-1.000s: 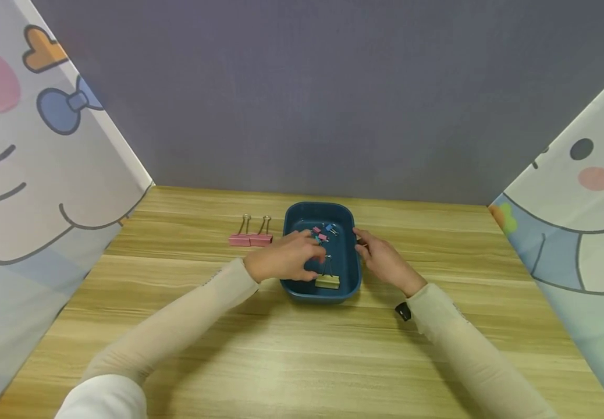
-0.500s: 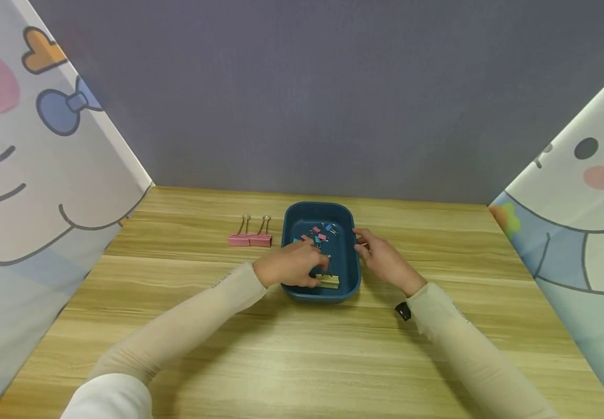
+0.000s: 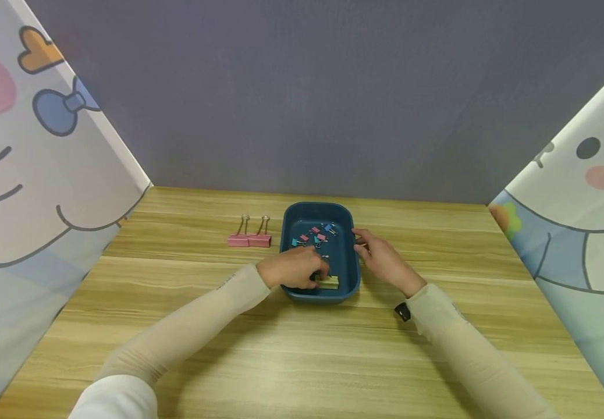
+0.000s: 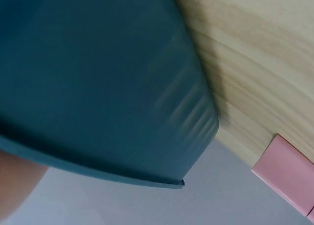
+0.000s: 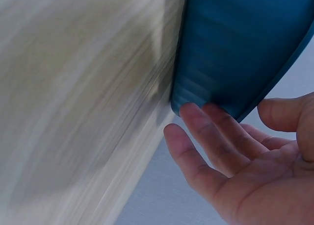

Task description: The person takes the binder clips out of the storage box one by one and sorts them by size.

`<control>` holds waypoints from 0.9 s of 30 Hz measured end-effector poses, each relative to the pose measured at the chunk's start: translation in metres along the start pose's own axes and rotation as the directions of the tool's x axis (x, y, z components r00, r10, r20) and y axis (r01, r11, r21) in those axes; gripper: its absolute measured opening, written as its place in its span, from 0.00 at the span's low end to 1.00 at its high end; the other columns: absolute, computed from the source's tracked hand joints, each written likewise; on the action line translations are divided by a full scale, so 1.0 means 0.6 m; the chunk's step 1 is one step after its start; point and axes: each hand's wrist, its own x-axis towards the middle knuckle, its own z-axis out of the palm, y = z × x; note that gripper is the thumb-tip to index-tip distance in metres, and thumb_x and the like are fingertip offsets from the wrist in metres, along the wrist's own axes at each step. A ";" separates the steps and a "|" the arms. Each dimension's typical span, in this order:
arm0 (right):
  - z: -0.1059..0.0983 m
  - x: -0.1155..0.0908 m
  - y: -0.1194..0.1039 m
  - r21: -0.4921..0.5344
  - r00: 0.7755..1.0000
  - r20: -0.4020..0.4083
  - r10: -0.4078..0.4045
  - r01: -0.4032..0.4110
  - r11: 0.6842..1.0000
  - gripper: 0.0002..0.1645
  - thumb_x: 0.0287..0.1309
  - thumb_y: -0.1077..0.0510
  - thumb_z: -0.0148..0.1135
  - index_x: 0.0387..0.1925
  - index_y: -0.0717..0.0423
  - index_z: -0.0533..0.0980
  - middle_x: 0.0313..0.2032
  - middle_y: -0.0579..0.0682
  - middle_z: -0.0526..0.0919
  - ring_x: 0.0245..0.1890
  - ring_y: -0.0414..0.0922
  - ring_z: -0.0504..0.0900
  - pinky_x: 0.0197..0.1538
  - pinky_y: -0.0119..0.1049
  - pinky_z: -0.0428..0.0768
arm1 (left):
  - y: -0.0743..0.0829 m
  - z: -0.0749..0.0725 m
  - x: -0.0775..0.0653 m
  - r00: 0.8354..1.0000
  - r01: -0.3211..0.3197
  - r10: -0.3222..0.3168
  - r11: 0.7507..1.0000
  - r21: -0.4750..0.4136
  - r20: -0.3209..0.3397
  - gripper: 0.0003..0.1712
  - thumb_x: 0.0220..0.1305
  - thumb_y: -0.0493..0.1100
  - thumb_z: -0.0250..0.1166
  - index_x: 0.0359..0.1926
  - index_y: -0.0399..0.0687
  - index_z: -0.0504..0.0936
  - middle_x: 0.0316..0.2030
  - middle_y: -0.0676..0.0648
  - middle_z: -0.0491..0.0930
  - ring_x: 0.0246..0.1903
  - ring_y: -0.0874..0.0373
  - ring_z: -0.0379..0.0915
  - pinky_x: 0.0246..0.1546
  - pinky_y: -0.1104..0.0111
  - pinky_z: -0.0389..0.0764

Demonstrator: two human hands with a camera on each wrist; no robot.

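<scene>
A dark blue tray (image 3: 355, 279) stands on the wooden table with several binder clips inside. My left hand (image 3: 292, 266) reaches over its left side and pinches the left end of a large yellow binder clip (image 3: 329, 283) near the tray's front. Its fingertips are partly hidden; in the left wrist view the tray wall (image 4: 108, 97) blocks the work. At the tray's right side, my right hand (image 3: 383, 259) touches the outer wall with relaxed fingers (image 5: 216, 132), the thumb close to the rim. Small pink (image 3: 321, 237), blue (image 3: 329, 228) and teal (image 3: 295, 242) binder clips lie deeper in the tray.
Two large pink binder clips (image 3: 249, 240) stand side by side on the table (image 3: 281, 361), left of the tray, handles pointing back. A grey wall (image 3: 312, 105) rises behind the table. Printed cartoon panels (image 3: 56, 174) flank it. A black band (image 3: 402, 312) shows at my right wrist.
My left hand has moved slightly right and nearer, and its fingers have closed at the yellow binder clip, uncovering the small clips behind. The right hand stays at the tray's side.
</scene>
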 end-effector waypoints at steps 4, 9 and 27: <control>0.001 0.000 0.000 0.001 1.000 -0.002 0.001 -0.001 1.000 0.26 0.70 0.61 0.48 0.66 0.62 0.60 0.50 0.61 0.77 0.44 0.53 0.79 0.45 0.48 0.77 | 0.001 -0.001 0.003 1.000 -0.005 0.005 1.000 -0.015 0.014 0.08 0.56 0.43 0.70 0.38 0.52 0.84 0.34 0.56 0.81 0.32 0.62 0.68 0.41 0.68 0.68; 0.001 0.000 0.000 0.005 1.000 0.001 0.003 -0.003 1.000 0.26 0.70 0.61 0.48 0.66 0.62 0.60 0.50 0.62 0.77 0.44 0.53 0.79 0.44 0.48 0.77 | 0.004 0.001 0.008 1.000 0.000 0.001 1.000 -0.031 0.021 0.07 0.56 0.41 0.70 0.37 0.50 0.83 0.31 0.55 0.79 0.30 0.64 0.70 0.55 0.64 0.66; 0.002 -0.001 0.001 0.007 1.000 -0.001 -0.003 0.003 1.000 0.26 0.70 0.61 0.48 0.67 0.62 0.60 0.49 0.61 0.78 0.42 0.52 0.80 0.42 0.46 0.77 | 0.003 0.006 0.016 0.998 0.041 -0.037 0.996 -0.085 0.049 0.08 0.56 0.36 0.67 0.37 0.50 0.79 0.31 0.56 0.77 0.29 0.64 0.71 0.34 0.73 0.72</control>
